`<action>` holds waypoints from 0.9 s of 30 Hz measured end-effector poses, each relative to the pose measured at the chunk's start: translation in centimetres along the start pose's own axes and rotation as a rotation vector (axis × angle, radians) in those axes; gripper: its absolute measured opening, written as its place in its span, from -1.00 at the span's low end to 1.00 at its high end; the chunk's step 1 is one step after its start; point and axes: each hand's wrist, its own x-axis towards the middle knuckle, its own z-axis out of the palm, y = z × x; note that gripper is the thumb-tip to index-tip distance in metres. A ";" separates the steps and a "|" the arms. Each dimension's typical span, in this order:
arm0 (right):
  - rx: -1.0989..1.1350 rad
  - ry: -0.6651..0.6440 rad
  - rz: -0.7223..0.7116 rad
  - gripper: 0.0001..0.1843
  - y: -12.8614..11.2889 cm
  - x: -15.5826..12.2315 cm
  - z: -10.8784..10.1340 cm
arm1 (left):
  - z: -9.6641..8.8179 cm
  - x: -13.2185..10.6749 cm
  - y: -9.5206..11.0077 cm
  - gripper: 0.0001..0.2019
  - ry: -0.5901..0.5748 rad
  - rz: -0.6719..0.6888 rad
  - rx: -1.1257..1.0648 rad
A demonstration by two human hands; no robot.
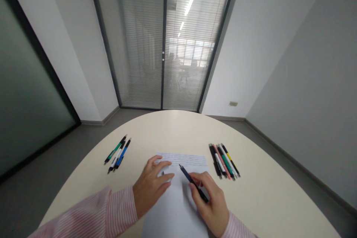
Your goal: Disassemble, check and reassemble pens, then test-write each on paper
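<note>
A dark pen (185, 172) is held by my right hand (210, 200), between thumb and fingers. It slants up to the left above the white sheet of paper (170, 219), its narrow end apart from my left hand. My left hand (153, 182) lies over the sheet's left side with the fingers spread. Between those fingers shows a small dark spot, too small to name. Lines of handwriting run across the top of the sheet; the lower part is blank where it shows.
On the round cream table (173, 130), several pens (224, 161) lie side by side right of the paper. A smaller group of pens (118, 154), green, white and blue, lies at the left. Beyond the table stands a glass door (139, 63) with blinds, between pale walls.
</note>
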 end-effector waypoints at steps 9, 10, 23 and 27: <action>-0.008 -0.027 0.034 -0.81 0.1 -0.1 0.0 | -0.3 0.4 0.4 -0.88 -0.035 -0.055 -0.207; -0.011 -0.028 0.033 -0.80 0.1 -0.1 0.0 | -0.4 0.5 0.5 -0.88 -0.036 -0.071 -0.255; -0.077 -0.136 -0.023 -0.77 -0.3 0.1 -0.4 | -2.2 2.2 0.6 -0.84 0.101 -0.666 -0.900; -0.082 -0.135 -0.036 -0.77 -0.3 0.2 -0.4 | -2.2 2.1 0.7 -0.86 0.102 -0.649 -0.898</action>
